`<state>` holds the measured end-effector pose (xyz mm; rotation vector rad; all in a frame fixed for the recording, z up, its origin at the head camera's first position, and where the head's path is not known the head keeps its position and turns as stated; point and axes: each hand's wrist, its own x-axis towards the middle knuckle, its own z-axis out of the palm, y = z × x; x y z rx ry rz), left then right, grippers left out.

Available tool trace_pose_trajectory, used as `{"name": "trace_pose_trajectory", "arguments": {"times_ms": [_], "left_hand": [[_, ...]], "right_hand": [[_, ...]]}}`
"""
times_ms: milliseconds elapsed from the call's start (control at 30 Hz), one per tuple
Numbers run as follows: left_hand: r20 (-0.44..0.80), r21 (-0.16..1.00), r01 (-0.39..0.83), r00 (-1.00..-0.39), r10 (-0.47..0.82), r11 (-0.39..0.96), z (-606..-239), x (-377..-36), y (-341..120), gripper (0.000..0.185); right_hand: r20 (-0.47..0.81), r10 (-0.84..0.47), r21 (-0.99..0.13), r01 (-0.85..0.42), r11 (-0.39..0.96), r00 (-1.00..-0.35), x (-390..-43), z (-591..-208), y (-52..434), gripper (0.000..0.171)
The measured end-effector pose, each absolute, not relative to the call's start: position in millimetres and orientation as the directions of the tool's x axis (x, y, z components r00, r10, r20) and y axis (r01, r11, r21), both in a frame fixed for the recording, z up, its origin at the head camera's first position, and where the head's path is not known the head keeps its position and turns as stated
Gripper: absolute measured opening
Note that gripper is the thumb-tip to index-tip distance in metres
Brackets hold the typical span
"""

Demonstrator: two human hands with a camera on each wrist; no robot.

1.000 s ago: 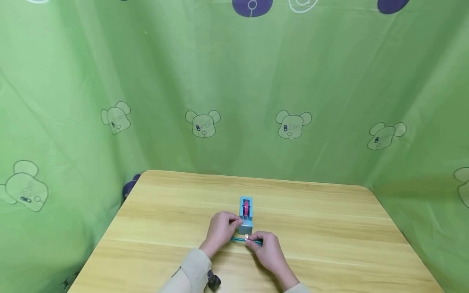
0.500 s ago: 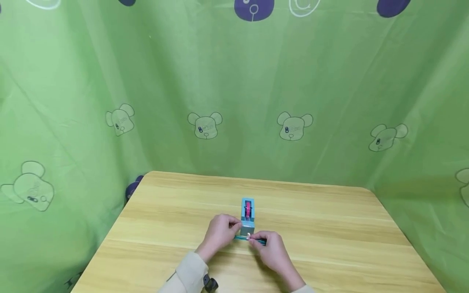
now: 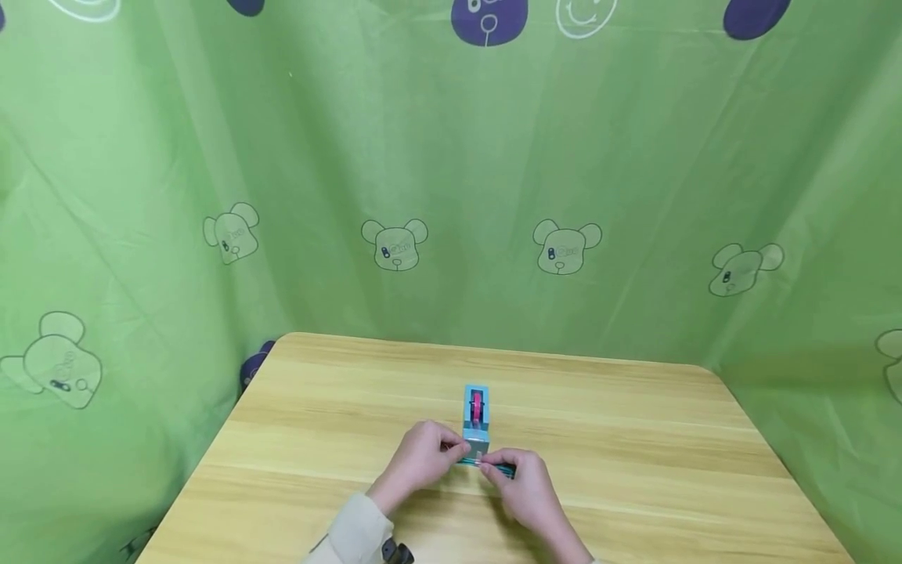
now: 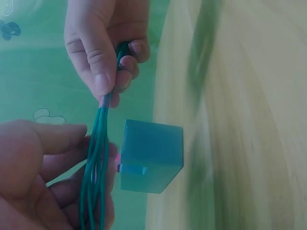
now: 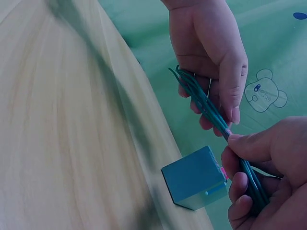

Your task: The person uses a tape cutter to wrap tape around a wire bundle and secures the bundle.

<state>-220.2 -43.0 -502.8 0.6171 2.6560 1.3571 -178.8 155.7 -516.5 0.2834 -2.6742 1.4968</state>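
Observation:
A bundle of thin green cable (image 4: pixel 96 163) stretches between both hands, just in front of a blue tape dispenser (image 3: pixel 475 435) with a pink roll (image 3: pixel 477 407). My right hand (image 3: pixel 527 484) grips one end, its thumb on the bundle beside a small strip of tape (image 4: pixel 104 101) around the strands. Curled fingers of my left hand (image 3: pixel 421 457) lie behind the looser strands, with the thumb at their side near the tape. How firmly the left hand holds them is hard to tell. The dispenser stands apart from the hands in both wrist views.
A light wooden table (image 3: pixel 613 439) lies under everything. Green curtains (image 3: pixel 472 157) printed with bear heads hang behind it and along both sides. A black device (image 3: pixel 397 552) sits at the left wrist.
The left hand has come from the dispenser's front edge nearer to the right hand. The tape strip, which stood up from the bundle, now lies against it. The right hand stays nearly in place.

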Motion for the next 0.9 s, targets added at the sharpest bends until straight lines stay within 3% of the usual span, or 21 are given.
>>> {"name": "trace_pose_trajectory", "arguments": {"times_ms": [533,900], "left_hand": [[0.101,0.739,0.425,-0.837,0.537,0.522,-484,-207,-53,0.016],[0.141,0.727,0.47,-0.816,0.561,0.5,-469,-200,-55,0.013]], "right_hand": [[0.115,-0.123,-0.835,-0.163,0.525,-0.986,-169,-496,155,0.005],[0.143,-0.121,-0.826,-0.185,0.532,-0.982,-160,-480,152,0.004]]}}
